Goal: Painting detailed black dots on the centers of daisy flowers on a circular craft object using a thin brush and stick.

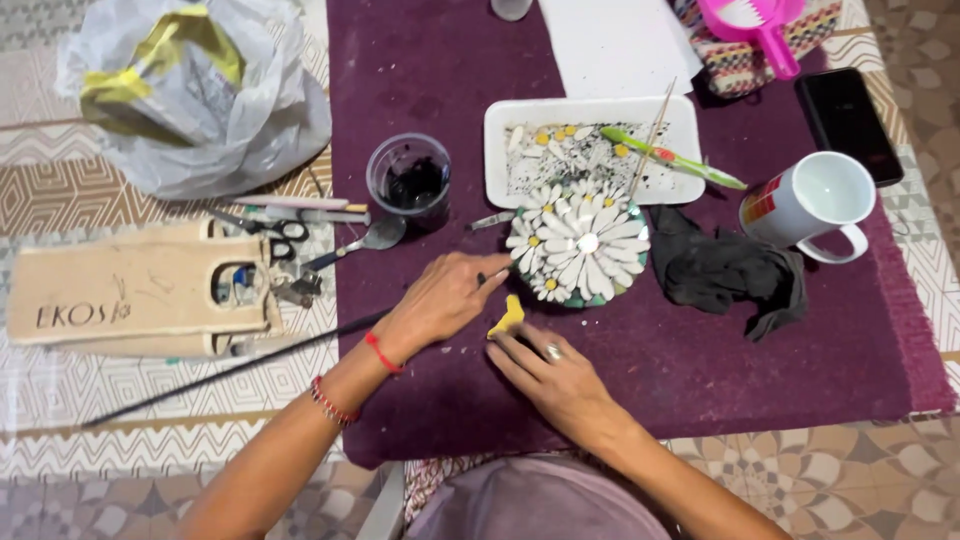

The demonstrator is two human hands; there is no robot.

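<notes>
Yellow piece (pixel 507 318) was pinched at tips of right hand (pixel 553 374) fingers, just beside left hand (pixel 446 295) fingertips. Left fingers were curled, apparently closed on thin dark tool; grip poorly seen. Risk judged: small piece could be dropped, or daisy mosaic disc (pixel 578 245) just beyond fingers knocked, petals dislodged.

You have a small yellow piece (pixel 507 317) lying flat on the purple cloth (pixel 700 370), just below the round daisy mosaic (pixel 580 243), whose white petals have yellow centres.
</notes>
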